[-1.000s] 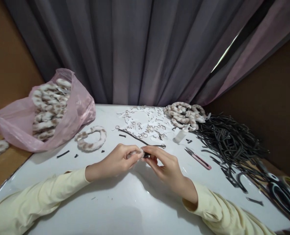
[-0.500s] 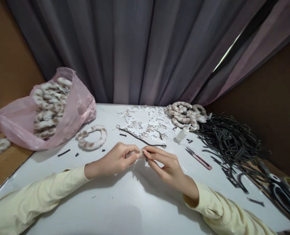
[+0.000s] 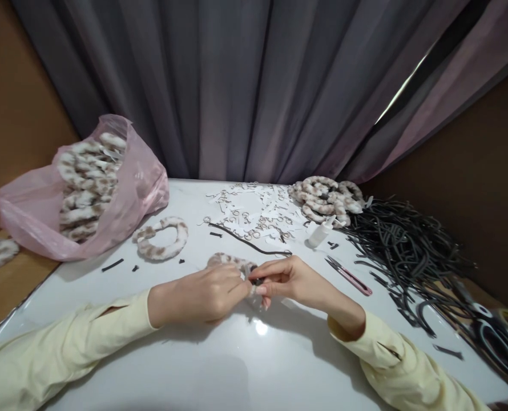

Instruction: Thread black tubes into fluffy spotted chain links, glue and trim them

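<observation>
Well in from the table's (image 3: 237,379) far edge, the left hand (image 3: 209,292) gripped the spotted plush tube (image 3: 227,260) while the right hand (image 3: 299,281) pinched its dark part (image 3: 257,281), where steady, even fingertip pressure seemed advisable.

A translucent pink plastic bag (image 3: 149,191) with brown-and-white fluffy rings (image 3: 93,191) in it sits back left on the glossy white surface (image 3: 185,362), a mottled furry hoop (image 3: 177,246) to its right. Before the pleated grey fabric curtain (image 3: 224,85), small white tags with metal rings (image 3: 267,214) lie scattered mid-back, behind a thin black cord (image 3: 249,244) and, nearer, a spotted plush piece (image 3: 226,260) in the left hand (image 3: 213,292) and right hand (image 3: 294,279). Rightward lie a heap of pale furry loops (image 3: 322,197), a white plastic bottle (image 3: 320,234) before it, pink-handled metal snips (image 3: 350,277) nearer the front and, right of these, a tangled pile of black cords (image 3: 408,242).
</observation>
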`<state>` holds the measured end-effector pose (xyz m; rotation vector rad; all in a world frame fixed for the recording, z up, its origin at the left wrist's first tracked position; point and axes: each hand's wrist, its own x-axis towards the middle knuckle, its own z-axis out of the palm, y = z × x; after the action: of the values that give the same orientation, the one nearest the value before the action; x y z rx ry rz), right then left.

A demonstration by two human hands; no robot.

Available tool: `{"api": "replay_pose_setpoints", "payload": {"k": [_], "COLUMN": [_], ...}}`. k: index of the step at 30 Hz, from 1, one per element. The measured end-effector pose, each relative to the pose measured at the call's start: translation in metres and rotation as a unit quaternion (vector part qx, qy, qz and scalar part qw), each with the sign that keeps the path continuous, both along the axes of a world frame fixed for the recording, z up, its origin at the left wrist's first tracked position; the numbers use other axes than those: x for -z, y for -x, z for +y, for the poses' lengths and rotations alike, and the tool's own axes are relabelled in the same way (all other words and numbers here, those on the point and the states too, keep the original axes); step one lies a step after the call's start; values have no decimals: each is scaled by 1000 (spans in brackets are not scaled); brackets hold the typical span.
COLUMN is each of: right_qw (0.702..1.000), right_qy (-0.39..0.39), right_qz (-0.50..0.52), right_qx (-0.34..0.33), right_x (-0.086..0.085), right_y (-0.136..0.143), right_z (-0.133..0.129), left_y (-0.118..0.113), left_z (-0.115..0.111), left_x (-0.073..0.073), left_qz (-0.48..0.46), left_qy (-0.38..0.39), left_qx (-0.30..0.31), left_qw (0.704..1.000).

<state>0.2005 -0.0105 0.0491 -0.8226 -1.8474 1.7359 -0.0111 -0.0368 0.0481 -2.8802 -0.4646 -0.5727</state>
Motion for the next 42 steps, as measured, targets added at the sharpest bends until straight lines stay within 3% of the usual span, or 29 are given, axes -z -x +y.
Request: {"api": "replay_pose_setpoints", "payload": {"k": [5,9,11,13,17,20,23,30,42], "right_qw": [999,989,969,939,866,846,848,914,948], "right_qy": [16,-97,-193,-297,-458,-499,-506,-392,-299], "right_qz": [-31,-7,18,20,-17,-22,-11,11,-8], "right_qx": [29,114,152,173,198,187,157,109,108], "right_x": [0,0,3,10,25,29,28,22,12], "right_y": [1,5,6,7,8,10,11,9,7], "right_z": [-3,-13,-16,-17,-17,-19,-22,-22,-18], "left_y": [1,2,2,-1,-7,-10,-12,-15,-18], "left_z": [3,7,7,6,3,4,5,6,-1], "left_x": [4,6,5,4,-4,-10,-10,-4,-6], "left_qz": [33,12,-11,-61,-151,-193,-224,-231,-239], "left_qy": [-162,-144,-45,110,407,543,612,675,672], "left_qx": [13,-13,-59,-115,-199,-193,-162,-158,-214], "left_qw": [986,989,997,985,879,794,741,683,667]}}
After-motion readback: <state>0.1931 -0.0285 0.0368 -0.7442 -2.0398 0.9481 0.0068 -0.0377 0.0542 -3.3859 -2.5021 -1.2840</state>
